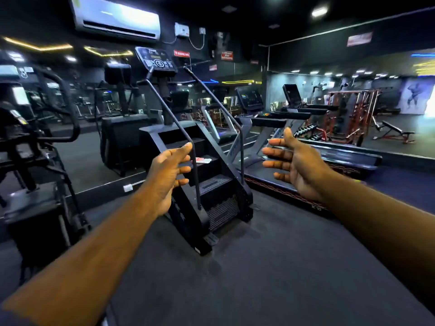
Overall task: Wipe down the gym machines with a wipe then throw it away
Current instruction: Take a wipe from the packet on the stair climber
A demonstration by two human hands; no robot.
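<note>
Both your hands are held out in the middle of the frame, palms turned toward each other. Neither holds anything. Your left hand [168, 175] has its fingers straight and slightly spread, the tips just beside the thin, rounded metal handrail [174, 123] of the stair climber [219, 187]. Your right hand [294, 161] is spread too, thumb up, at centre right in front of the treadmill [266, 172].

The stair climber stands in the centre, a dark, angular frame with ribbed, rubbery step treads and a flat, glossy console [156, 61] at its top. On one of its middle steps, between your hands, lies a flat white-and-red packet [203, 160], too small to read. The treadmill's long belt has a smooth, matte surface with a red patterned edge. A matte grey floor [259, 267] fills the lower frame. A glossy white air conditioner [117, 17] hangs at the upper left.
</note>
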